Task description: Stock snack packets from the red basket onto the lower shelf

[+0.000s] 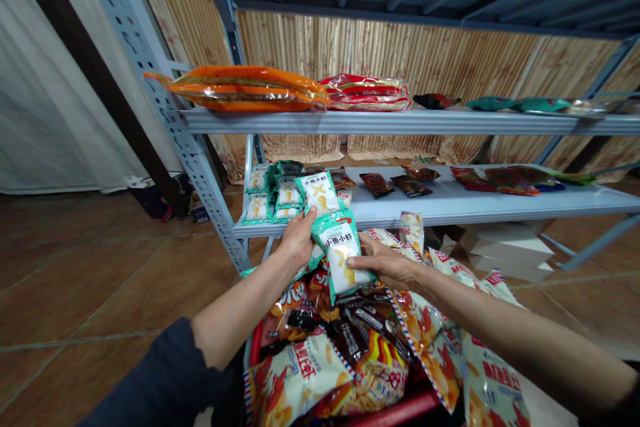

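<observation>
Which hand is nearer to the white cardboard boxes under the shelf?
The right hand: it is left of the white cardboard boxes. The left hand is farther left, past the right hand.

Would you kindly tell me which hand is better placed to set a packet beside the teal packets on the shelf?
Left, I judge: the left hand holds a teal packet at the shelf edge, nearest the shelved teal packets, while the right hand sits further off, above the snack bags.

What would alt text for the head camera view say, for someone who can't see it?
A person's left hand and right hand hold teal-and-white snack packets above a red basket heaped with snack bags, facing a metal shelf lined with more packets.
</observation>
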A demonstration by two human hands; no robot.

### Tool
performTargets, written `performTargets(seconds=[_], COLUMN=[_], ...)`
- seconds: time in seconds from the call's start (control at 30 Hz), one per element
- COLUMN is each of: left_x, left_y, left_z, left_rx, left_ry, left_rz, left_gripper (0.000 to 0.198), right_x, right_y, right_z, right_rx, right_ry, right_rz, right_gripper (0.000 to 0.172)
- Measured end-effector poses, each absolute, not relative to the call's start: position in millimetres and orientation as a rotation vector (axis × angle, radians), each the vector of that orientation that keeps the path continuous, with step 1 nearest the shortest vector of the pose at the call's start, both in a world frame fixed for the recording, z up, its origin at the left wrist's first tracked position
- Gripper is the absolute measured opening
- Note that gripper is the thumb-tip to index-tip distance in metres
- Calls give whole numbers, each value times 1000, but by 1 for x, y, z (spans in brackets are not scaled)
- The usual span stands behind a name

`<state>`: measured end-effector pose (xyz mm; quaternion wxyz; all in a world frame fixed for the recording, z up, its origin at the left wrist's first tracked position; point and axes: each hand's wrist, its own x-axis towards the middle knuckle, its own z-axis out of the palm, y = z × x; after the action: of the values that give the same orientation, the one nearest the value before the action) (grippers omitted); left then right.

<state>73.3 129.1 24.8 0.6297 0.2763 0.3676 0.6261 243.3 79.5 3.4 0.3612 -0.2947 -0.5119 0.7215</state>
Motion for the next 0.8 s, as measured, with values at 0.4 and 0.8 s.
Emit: performTargets(seconds=[0.4, 0.8], left_x=[75, 77], left_y=[132, 127], left_z=[21, 20], left_rx=[617, 619], left_ry=[814, 767], left_rz=[1389, 1372], left_gripper=[22, 26], right_x=[243, 243], right_y=[77, 72], right_z=[0, 7], right_rx=[-841, -820], right_ry=[-1341, -1232], right_rz=[1723, 1783], right_gripper=[62, 64])
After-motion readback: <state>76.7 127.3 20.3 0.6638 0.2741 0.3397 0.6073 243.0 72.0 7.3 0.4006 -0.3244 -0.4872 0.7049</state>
